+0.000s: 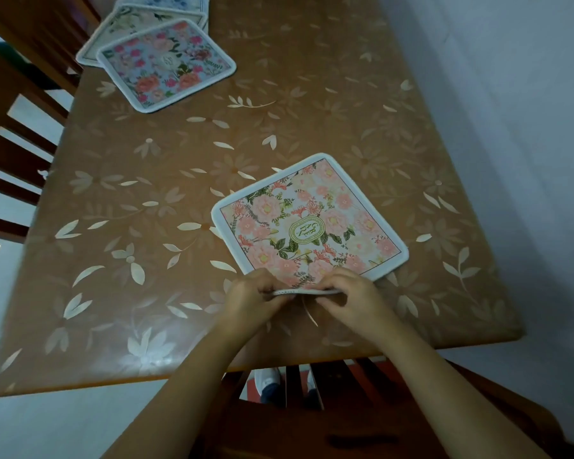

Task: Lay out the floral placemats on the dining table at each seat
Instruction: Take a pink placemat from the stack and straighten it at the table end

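Note:
A pink floral placemat (309, 220) with a white border lies turned at an angle on the brown dining table (146, 226), near its front edge. My left hand (252, 296) and my right hand (348, 296) both pinch the mat's near corner, which is lifted a little off the table. At the far left corner of the table sits a loose pile of three placemats (166, 61); the top one has bright pink flowers on blue, and the two under it are paler.
A flower-patterned cover spreads over the table. Dark wooden chairs stand at the left side (17, 154) and right below me at the front edge (312, 409). A pale wall (527, 127) runs close along the table's right side.

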